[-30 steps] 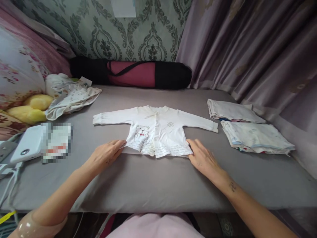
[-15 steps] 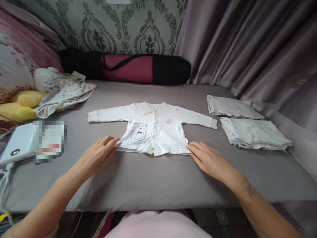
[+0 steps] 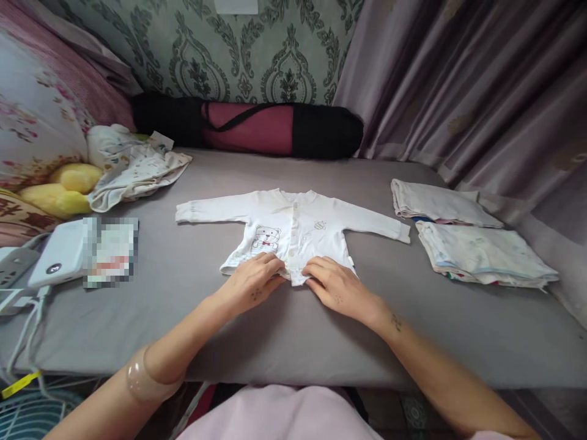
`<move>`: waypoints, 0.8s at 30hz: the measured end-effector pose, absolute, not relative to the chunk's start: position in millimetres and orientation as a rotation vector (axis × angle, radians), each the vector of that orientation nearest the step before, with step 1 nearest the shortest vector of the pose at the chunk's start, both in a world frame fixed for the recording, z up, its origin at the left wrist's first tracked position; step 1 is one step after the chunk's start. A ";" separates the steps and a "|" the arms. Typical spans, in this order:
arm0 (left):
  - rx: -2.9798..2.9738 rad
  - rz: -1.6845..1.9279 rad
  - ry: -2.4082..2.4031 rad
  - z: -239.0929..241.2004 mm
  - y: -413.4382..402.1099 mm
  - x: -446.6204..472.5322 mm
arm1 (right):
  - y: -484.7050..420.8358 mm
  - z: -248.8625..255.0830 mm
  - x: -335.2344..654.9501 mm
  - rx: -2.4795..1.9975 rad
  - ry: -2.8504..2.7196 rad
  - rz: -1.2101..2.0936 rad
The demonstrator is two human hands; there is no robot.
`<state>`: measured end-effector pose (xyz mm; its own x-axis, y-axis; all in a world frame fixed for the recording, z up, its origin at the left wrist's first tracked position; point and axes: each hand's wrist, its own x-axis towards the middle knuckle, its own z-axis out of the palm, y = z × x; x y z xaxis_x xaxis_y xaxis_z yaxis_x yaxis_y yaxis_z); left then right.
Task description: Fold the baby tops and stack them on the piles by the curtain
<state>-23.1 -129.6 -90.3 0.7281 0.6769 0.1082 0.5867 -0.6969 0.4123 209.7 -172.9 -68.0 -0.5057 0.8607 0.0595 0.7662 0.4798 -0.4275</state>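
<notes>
Pressed left hand point(image 3: 251, 284) and right hand point(image 3: 334, 286) flat, fingers together, on baby shirt point(image 3: 293, 227) hem on bed point(image 3: 284, 330); could bunch fabric, skewing any crease

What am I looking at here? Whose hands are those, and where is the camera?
The camera sits on a person's head and looks down, so you see what they see. The two arms are that person's own. Their left hand and right hand rest side by side on the bottom edge of a little white baby shirt with a bear drawn on it. The shirt lies spread out, sleeves wide, on a grey bed. At the right are two piles of folded clothes. At the left lie loose baby clothes, a yellow soft toy and a white device.
</notes>
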 end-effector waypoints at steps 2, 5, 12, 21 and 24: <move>2.523 0.392 0.996 -92.6 -128.0 -26.3 | -167.5 -72.6 211.4 -1.441 -2.323 0.597; 2.472 0.392 1.017 -88.5 -128.2 -25.7 | -158.5 -79.0 213.2 -1.544 -2.059 0.767; 2.581 0.437 1.118 -70.7 -142.3 -1.8 | -153.4 -71.5 214.7 -1.620 -1.791 0.851; 2.795 0.307 1.020 -80.5 -156.9 7.2 | -167.3 -64.5 203.2 -1.363 -2.264 0.714; 2.720 0.353 0.872 -71.4 -164.3 -0.9 | -169.1 -59.4 205.0 -1.371 -2.374 0.720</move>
